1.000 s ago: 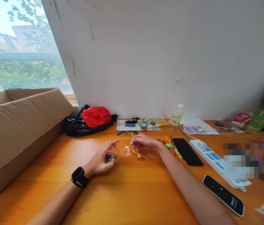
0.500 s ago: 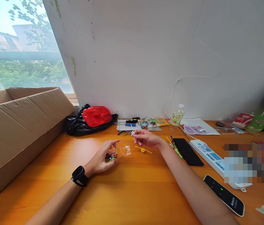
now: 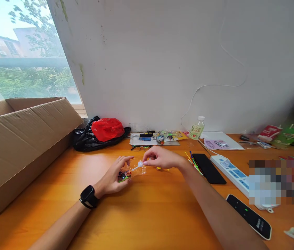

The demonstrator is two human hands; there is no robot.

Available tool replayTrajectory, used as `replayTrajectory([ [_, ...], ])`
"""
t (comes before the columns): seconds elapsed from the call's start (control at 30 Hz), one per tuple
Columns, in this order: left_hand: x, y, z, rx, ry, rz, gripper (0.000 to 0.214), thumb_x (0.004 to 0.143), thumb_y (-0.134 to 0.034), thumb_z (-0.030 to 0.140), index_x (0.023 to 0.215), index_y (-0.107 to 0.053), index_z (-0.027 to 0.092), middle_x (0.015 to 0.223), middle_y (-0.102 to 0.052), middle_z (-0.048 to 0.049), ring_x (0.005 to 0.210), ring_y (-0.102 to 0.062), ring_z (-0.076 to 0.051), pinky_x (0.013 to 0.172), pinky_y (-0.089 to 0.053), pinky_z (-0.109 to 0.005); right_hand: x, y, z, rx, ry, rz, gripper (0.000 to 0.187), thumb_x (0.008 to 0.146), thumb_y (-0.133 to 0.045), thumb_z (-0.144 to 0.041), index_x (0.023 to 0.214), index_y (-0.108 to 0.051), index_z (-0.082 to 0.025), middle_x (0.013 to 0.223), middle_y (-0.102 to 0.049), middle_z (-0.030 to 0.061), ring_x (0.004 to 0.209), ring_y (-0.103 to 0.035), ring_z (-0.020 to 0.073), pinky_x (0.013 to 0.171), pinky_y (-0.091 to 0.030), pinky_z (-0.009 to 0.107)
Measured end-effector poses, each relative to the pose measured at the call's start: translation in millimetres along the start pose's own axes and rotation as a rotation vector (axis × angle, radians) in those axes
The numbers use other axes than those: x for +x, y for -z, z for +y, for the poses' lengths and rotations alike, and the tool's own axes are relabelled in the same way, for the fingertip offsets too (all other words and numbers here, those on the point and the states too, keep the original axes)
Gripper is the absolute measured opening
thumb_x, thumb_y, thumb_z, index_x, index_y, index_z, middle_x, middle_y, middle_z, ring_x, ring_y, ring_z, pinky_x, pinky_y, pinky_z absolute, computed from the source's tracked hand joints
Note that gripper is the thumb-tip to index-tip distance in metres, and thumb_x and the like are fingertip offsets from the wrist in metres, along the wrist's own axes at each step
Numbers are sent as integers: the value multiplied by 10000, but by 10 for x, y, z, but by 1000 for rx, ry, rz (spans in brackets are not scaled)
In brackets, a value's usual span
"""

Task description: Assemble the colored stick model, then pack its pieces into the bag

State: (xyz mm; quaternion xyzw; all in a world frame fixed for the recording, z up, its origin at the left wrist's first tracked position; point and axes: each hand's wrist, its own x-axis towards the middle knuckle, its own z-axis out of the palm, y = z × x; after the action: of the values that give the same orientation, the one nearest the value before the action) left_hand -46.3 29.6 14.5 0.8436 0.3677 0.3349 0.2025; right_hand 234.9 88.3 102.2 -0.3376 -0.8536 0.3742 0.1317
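Head, left hand (image 3: 113, 177) grips bag (image 3: 129, 172), right hand (image 3: 163, 159) stick (image 3: 137, 166)

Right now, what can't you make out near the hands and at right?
Head view: pieces in the clear bag, too small; whether the left hand grips it, unclear.
Yellow piece mostly behind the right hand holding the white stick.
Power strip: near end under a pixelated block.
White object cut by the right edge.

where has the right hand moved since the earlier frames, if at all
Yes. The right hand has come back from the glasses toward the person, bringing its white stick to the clear bag held by the left hand.
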Motion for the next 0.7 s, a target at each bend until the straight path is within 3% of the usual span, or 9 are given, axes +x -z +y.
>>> replayTrajectory([
  [0.13,8,2,29,-2,-22,11,691,883,-654,304,1531,-423,246,1324,-572,-125,1137,-582,-312,1036,-503,-498,46,-174,-130,-21,130,-2,241,990,-557,-189,1076,-780,-155,857,-720,19,702,-595,133,615,-421,218],
  [0.27,13,0,33,-39,-15,33,649,882,-659,275,1495,-451,233,1324,-574,-125,1155,-583,-310,1051,-494,-491,54,-305,-263,41,92,-6,169,1002,-568,-183,1085,-714,-162,831,-732,11,730,-645,143,636,-449,213],
  [0.43,13,-20,20,-67,-34,33,626,890,-653,267,1482,-450,242,1340,-577,-132,1137,-594,-305,1018,-512,-470,84,-406,-413,-136,18,194,59,977,-664,-171,958,-718,-159,851,-754,19,726,-638,139,643,-399,223],
  [0.6,15,-33,23,-101,-28,36,639,882,-652,257,1490,-455,251,1393,-574,-131,1168,-600,-309,1022,-515,-463,145,-450,-411,-231,107,398,98,935,-739,-129,888,-805,-183,909,-773,23,816,-658,158,728,-403,257],
  [0.7,18,-32,37,-119,-21,51,612,887,-655,262,1471,-474,239,1385,-580,-132,1195,-599,-319,1011,-522,-448,201,-541,-372,-174,156,447,105,921,-767,-153,892,-841,-223,875,-778,8,793,-653,161,720,-397,275],
])
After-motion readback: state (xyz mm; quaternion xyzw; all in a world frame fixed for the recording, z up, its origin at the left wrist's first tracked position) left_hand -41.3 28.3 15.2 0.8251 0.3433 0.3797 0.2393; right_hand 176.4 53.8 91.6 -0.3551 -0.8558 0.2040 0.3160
